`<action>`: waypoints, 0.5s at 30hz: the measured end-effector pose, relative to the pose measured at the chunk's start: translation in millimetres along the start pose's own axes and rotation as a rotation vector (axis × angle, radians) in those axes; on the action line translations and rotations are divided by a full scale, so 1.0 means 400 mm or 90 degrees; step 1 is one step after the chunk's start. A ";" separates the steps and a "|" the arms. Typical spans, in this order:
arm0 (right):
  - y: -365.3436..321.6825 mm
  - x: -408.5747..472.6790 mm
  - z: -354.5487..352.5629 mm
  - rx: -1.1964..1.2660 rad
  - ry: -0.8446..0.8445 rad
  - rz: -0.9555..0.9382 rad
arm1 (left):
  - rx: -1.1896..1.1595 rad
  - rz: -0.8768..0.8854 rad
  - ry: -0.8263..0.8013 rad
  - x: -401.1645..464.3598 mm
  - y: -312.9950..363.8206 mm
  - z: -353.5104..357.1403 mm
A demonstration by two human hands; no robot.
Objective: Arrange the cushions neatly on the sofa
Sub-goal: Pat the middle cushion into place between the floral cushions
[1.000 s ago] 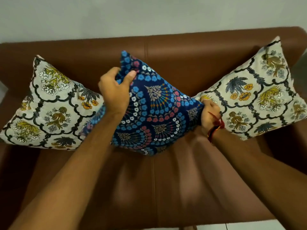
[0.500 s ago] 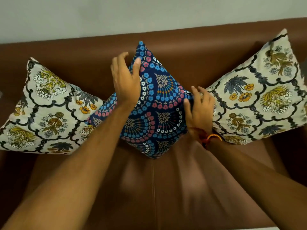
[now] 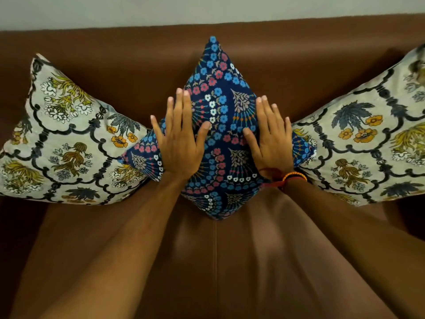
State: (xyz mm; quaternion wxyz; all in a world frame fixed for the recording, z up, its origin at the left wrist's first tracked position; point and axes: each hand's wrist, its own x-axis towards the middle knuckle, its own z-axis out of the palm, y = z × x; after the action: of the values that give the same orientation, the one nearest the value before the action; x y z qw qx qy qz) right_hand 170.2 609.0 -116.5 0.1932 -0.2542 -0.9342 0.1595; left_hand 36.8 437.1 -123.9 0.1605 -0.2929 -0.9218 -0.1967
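The blue cushion (image 3: 220,125) stood on its corner in the middle of the sofa (image 3: 299,72). You had let go; your left hand (image 3: 180,143) and right hand (image 3: 270,139) lay flat on it, fingers (image 3: 181,104) open. Pale cushions (image 3: 64,143) touched both sides, so the job looked nearly done.
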 end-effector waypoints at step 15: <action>-0.349 0.081 0.062 0.009 0.086 -0.213 | 0.025 -0.059 0.032 0.004 -0.297 -0.123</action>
State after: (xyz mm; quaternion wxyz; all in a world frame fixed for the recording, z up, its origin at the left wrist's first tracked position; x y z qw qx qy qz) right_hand 75.9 507.2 -73.7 0.2810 -0.1038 -0.9472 0.1140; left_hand -27.0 326.1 -112.3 0.1799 -0.2419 -0.9337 -0.1934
